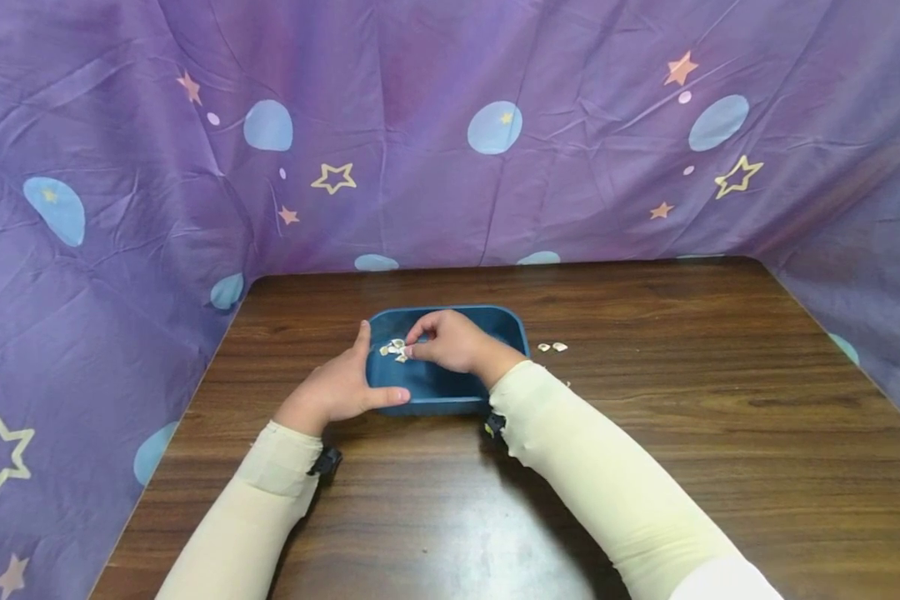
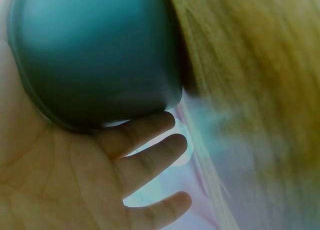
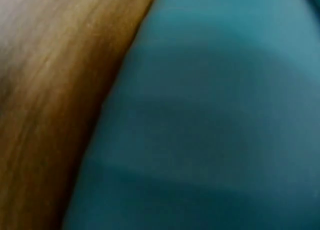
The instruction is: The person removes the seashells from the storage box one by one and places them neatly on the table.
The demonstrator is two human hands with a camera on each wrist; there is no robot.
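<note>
A blue rectangular container (image 1: 450, 397) stands on the table in the head view. My left hand (image 1: 337, 385) rests against its left end, thumb along the near rim and the other fingers stretched out. In the left wrist view, those straight fingers (image 2: 150, 160) lie at the container's outer wall (image 2: 100, 55). Several small off-white, shell-like pieces (image 1: 385, 351) lie in the left part of the container. My right hand (image 1: 453, 340) reaches in over the right side and pinches one such piece between thumb and forefinger. Only the container's blue wall (image 3: 200, 115) and the table fill the right wrist view.
Two more small off-white pieces (image 1: 559, 347) lie on the table, just right of the container. The brown wood-patterned table (image 1: 690, 400) reaches back to a purple curtain (image 1: 435, 200) with stars and blue shapes, which also hangs along both sides.
</note>
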